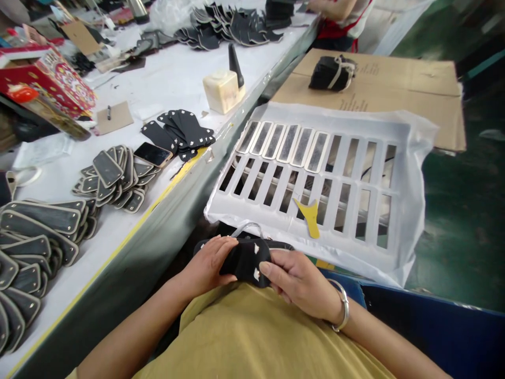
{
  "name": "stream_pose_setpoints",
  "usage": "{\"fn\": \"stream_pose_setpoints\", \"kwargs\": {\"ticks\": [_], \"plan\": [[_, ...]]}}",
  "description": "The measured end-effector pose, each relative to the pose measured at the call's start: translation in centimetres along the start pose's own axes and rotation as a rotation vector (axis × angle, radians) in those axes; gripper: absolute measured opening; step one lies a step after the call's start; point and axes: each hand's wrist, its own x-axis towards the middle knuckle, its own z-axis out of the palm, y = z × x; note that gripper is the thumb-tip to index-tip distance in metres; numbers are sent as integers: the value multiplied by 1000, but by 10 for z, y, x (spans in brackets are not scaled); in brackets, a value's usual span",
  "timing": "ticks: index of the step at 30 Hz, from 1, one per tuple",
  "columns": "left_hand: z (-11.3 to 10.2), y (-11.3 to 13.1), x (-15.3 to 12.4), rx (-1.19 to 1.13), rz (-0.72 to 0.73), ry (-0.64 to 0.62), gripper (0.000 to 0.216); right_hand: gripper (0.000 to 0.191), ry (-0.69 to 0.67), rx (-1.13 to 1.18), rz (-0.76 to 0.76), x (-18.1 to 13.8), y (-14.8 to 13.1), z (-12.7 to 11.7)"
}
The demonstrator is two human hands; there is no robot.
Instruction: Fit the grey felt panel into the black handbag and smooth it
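Both hands hold a small stack of black flat pieces (246,260) with pale corner marks, close to my body at the bottom centre. My left hand (209,263) wraps its fingers over the stack's left end. My right hand (302,281), with a silver bangle on the wrist, grips the right end, thumb on top. Just beyond them lies a white slotted tray (394,131) in a plastic bag, with several pieces filling slots in its upper left row. A yellow cut-out shape (311,217) rests on the tray.
A long white worktable (173,79) at left carries piles of black pieces (114,176), a phone (153,153), a pale block (221,89), and a red box (51,79). Cardboard (394,79) with a tied black bundle (332,72) lies behind the tray. Another person (339,16) stands at the far end.
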Motion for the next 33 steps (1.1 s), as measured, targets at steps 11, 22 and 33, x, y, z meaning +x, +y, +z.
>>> {"fn": "stream_pose_setpoints", "kwargs": {"ticks": [11, 22, 33], "plan": [[2, -6, -6, 71, 67, 14, 75, 41, 229, -181, 213, -18, 40, -26], [-4, -11, -6, 96, 122, -60, 95, 42, 271, -502, 205, -22, 77, -28], [-4, -2, -1, 87, 66, -46, 79, 41, 264, -564, 216, -19, 74, -29]]}}
